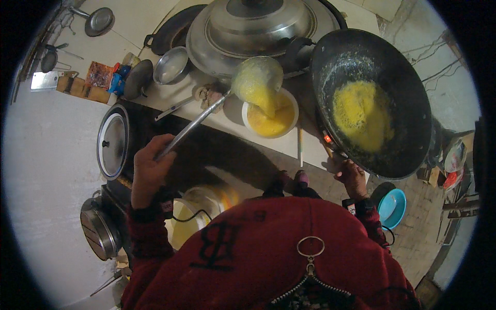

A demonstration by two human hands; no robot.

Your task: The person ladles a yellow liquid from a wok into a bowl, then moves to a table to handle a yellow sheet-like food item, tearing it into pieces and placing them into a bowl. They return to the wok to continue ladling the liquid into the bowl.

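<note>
My left hand (151, 164) is closed around the long metal handle of a ladle (257, 77). The ladle's bowl is coated in yellow and tips over a white bowl (296, 109), with yellow liquid running down into it. Just below the near rim of a black wok (413, 121), my right hand (353, 178) has its fingers curled together. What they hold, if anything, I cannot make out. Inside the wok lies a soft, yellow, egg-like mass (363, 114), spread over the bottom and part of the side.
A large domed metal lid (206, 39) stands behind the bowl. A small metal bowl (171, 65) and a knife (174, 109) lie to its left. A lidded pot (112, 144) is at far left. On the floor are a blue basin (391, 208) and pale buckets (185, 223).
</note>
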